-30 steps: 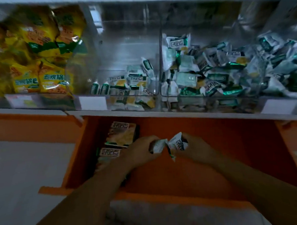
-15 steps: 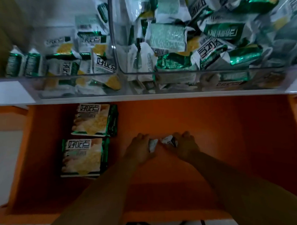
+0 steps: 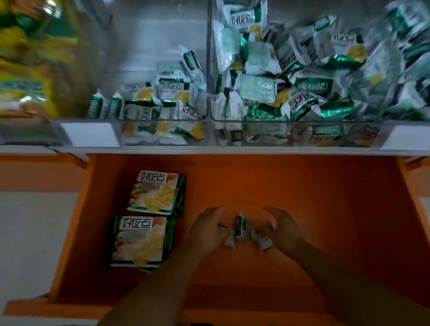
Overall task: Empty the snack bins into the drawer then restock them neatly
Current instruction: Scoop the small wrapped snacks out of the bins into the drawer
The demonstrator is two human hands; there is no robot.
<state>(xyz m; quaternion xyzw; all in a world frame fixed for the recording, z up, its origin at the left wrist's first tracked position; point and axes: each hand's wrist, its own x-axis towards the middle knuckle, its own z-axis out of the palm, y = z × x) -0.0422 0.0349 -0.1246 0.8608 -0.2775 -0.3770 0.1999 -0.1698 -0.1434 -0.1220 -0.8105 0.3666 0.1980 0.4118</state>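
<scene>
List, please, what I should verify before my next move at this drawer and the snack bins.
1. Room in the drawer: ok, much of its floor is bare.
2. The small packets set down on the drawer floor: ok, they lie between the hands.
3. The left hand free: cannot tell, its fingers cover a packet.
4. The right hand free: ok, its fingers are spread and grip nothing.
5. The middle bin emptied: not ok, packets remain inside.
6. The right bin emptied: not ok, it is heaped full.
</scene>
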